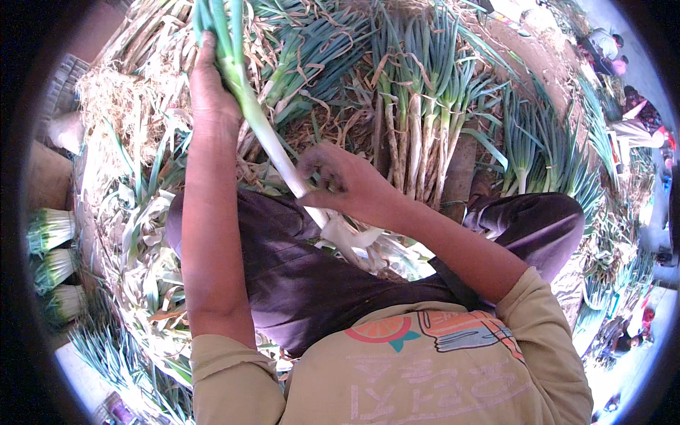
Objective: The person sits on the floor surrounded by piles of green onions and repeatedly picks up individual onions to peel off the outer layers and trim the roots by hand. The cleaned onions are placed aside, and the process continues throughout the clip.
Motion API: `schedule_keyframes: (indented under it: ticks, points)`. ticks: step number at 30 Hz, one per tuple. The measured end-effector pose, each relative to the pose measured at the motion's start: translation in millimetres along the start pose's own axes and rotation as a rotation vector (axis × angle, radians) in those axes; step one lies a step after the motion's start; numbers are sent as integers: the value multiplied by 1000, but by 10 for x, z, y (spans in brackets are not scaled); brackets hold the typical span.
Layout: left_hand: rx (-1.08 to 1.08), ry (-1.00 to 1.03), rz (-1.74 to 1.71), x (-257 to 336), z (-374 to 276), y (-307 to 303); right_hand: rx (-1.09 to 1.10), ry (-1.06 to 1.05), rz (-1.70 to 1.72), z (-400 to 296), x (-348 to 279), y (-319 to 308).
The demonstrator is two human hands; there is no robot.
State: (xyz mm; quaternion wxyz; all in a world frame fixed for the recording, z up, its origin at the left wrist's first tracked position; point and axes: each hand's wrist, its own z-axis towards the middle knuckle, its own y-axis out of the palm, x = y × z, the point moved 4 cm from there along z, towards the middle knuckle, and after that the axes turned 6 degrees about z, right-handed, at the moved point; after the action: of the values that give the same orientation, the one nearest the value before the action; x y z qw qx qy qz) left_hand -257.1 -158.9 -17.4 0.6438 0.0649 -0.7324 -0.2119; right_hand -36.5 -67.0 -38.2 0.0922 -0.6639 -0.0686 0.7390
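Observation:
My left hand (212, 87) is closed around the green upper part of a long Welsh onion (268, 135) at the upper left. The stalk slants down to the right, its white shaft ending over my lap. Beside the lower shaft is my right hand (350, 180), slightly blurred, with curled fingers and the thumb against the stalk. Whether it grips the stalk cannot be made out. A loose pale strip of peeled skin (353, 234) hangs from the shaft just below my right hand.
Unpeeled onions (425, 127) lie in front of me, with more green-topped stalks (526, 143) to the right. Dried roots (125, 106) and peeled leaves (154, 265) heap at left. Bundled white-stemmed onions (56, 265) stand at far left. Other people (605, 45) sit at far right.

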Motion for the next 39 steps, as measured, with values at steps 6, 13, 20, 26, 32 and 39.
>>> schedule_keyframes:
  ticks: [6, 13, 20, 26, 32, 39]
  points:
    - [52, 16, -69, 253, 65, -87, -267, 163, 99, -242, 202, 33]
    - [-169, -85, 9, -25, -202, 239, 130, -57, -265, -49, -133, -25]
    - [-1, 184, 40, 317, -20, -36, -558, -2, -724, -1465, 1082, 156]
    - [100, 271, 105, 436, 35, -66, -994, 519, -847, -1899, 1543, 27]
    - [301, 234, 106, 307, -143, 0, 25, 49, -677, -571, 182, -146]
    - [377, 246, 16, 289, -84, -201, -136, -167, -734, -524, 364, 18]
